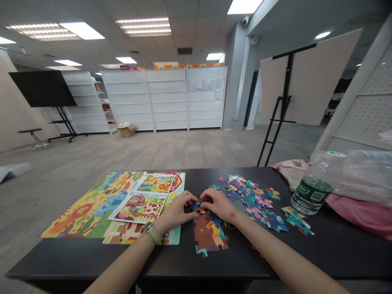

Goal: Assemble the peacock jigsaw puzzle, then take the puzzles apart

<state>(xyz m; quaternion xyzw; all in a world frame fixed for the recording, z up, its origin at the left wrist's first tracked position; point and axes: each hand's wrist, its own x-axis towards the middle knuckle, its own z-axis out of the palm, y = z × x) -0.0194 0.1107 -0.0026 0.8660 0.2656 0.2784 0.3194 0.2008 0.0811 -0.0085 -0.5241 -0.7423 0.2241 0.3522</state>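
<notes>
Left hand [176, 210] and right hand [218, 205], two together, meet at twelve o'clock on one joined puzzle section [206, 234]; pinching or touching, I can't tell! One bottle [314, 190], two o'clock from it.

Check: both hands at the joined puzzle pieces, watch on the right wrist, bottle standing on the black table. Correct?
Wrong wrist: the head view shows the watch on the left wrist. Left hand and right hand are at the joined puzzle pieces, bottle standing on the black table.
</notes>
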